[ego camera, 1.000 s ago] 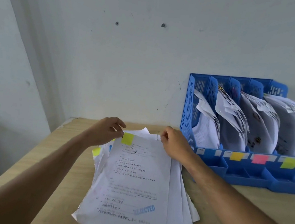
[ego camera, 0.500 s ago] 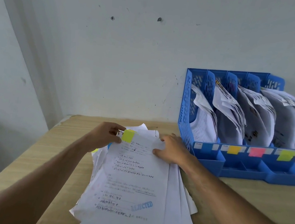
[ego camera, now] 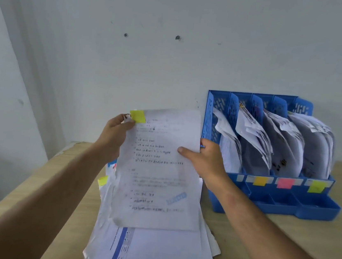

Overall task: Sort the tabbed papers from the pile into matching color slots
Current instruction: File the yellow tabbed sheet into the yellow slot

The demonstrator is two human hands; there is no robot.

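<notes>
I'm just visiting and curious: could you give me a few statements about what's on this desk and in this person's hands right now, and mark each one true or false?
1. Both hands hold one white printed sheet with a yellow-green sticky tab. True: the left hand pinches the corner by the tab, the right hand grips the opposite edge.
2. The sheet lies flat on the pile of white papers. False: it is lifted above the pile.
3. The blue plastic file rack has four slots, all holding papers. True.
4. The rack's front labels are all pink. False: an orange-yellow label, a pink label and a yellow-green label show.
5. The rack stands left of the pile. False: it stands to the right, against the wall.
</notes>
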